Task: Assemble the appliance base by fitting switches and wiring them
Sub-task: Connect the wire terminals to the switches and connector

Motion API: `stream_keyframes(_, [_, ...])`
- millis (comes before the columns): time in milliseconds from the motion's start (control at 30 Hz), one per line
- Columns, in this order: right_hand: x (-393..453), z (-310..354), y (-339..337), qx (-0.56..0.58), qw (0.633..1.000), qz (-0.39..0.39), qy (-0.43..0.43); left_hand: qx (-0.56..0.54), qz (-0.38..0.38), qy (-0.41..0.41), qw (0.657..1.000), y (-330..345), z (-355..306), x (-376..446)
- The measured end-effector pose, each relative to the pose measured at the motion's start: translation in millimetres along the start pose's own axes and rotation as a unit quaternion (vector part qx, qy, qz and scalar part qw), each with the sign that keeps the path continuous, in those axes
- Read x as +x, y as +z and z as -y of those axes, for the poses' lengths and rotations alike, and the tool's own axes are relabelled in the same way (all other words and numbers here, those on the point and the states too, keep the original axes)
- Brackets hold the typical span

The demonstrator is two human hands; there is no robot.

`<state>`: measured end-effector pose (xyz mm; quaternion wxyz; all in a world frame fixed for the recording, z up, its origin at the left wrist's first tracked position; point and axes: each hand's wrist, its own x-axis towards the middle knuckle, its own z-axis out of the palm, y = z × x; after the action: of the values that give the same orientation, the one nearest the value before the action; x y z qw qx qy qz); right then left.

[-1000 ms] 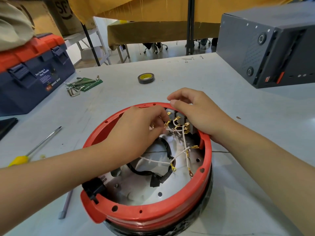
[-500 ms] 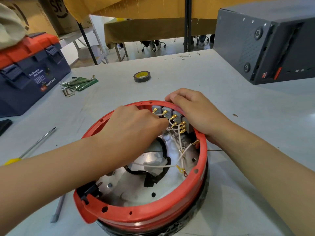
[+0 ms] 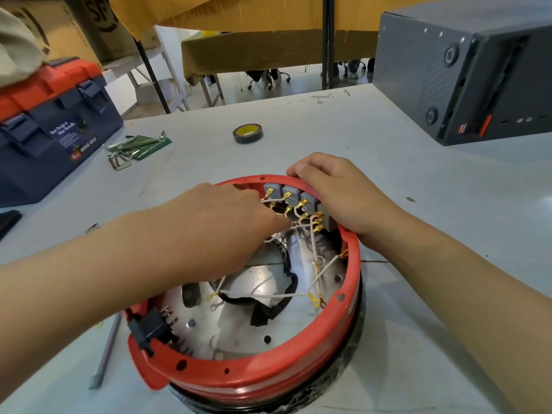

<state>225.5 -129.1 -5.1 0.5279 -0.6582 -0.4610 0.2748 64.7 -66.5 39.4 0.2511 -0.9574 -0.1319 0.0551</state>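
I counted one appliance base [image 3: 251, 380], round, with a red rim over a black lower band, sitting on the grey surface [image 3: 403, 180] close in front of me. Four grey switches [image 3: 294, 196] sat side by side in its far wall, brass tabs facing inward. Several white wires [image 3: 268, 294] ran from those tabs across the shiny metal floor, some ending in brass ring terminals near the right wall. A strip of black tape lay curled on that floor, and one black plug socket [image 3: 149, 327] sat in the near-left wall.

Two hands were in view. My left hand [image 3: 227, 228] reached inside the base, fingers bunched together at the wiring below the switches; I think they pinched a wire, but the knuckles hid the tips. My right hand [image 3: 337, 195] lay over the far-right rim, fingers curled around it behind the switches.

Elsewhere: one roll of tape [image 3: 248, 133] well beyond the base, one bunch of hex keys [image 3: 134, 149] on a green sleeve, one blue toolbox [image 3: 50, 127] with an orange lid, printed "WING BOX", one dark grey case [image 3: 466, 70] at far right, and a cardboard box [image 3: 89, 22] marked "SF". One grey rod [image 3: 104, 354] lay beside the base.
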Motion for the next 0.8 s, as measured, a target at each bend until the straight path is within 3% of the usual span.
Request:
stream_keyframes(200, [0, 1, 1, 0.002, 1.0, -0.002, -0.002, -0.001, -0.03, -0.054, 0.998, -3, -13, 15])
stream_keyframes(333, [0, 1, 0, -0.004, 1.0, -0.002, -0.004, -0.075, -0.047, -0.06, 0.994, 2, -13, 12])
stream_keyframes(600, [1, -2, 0, 0.001, 1.0, 0.0, -0.008, -0.146, -0.173, 0.019, 0.974, 12, -7, 4])
stream_keyframes(800, [3, -4, 0, 0.006, 1.0, 0.003, -0.008, -0.155, -0.206, 0.046, 0.965, 17, -3, 2])
